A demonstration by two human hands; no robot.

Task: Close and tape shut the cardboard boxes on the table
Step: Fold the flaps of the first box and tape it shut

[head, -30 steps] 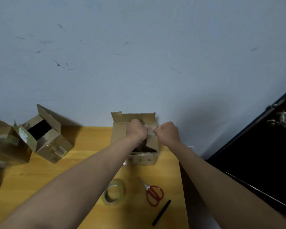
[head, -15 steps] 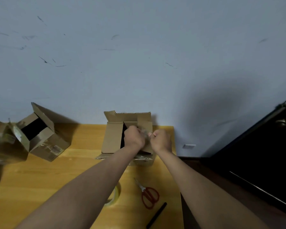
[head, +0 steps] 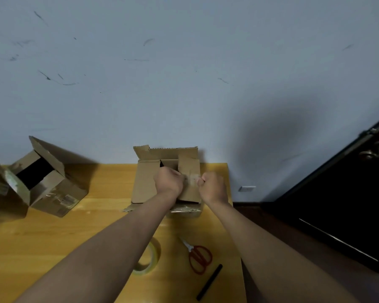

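Observation:
A small cardboard box (head: 143, 182) stands at the table's far edge against the wall. Its left and right flaps are folded inward and its back flap stands up. My left hand (head: 167, 181) and my right hand (head: 213, 186) are both curled into fists over the right flap, a short gap apart. A thin pale strip (head: 190, 177), apparently clear tape, stretches between their fingertips across that flap. A roll of clear tape (head: 154, 256) lies on the table near me, partly hidden by my left forearm.
An open box (head: 50, 189) lies tilted at the left, with another taped box (head: 4, 193) beside it at the edge of view. Red scissors (head: 198, 256) and a black pen (head: 209, 282) lie on the wooden table (head: 85, 232). A dark door (head: 337, 204) is to the right.
My hands were touching over the box and have drawn a little apart, with the pale strip now showing between them. The left flap has come down flat. My head has shifted slightly.

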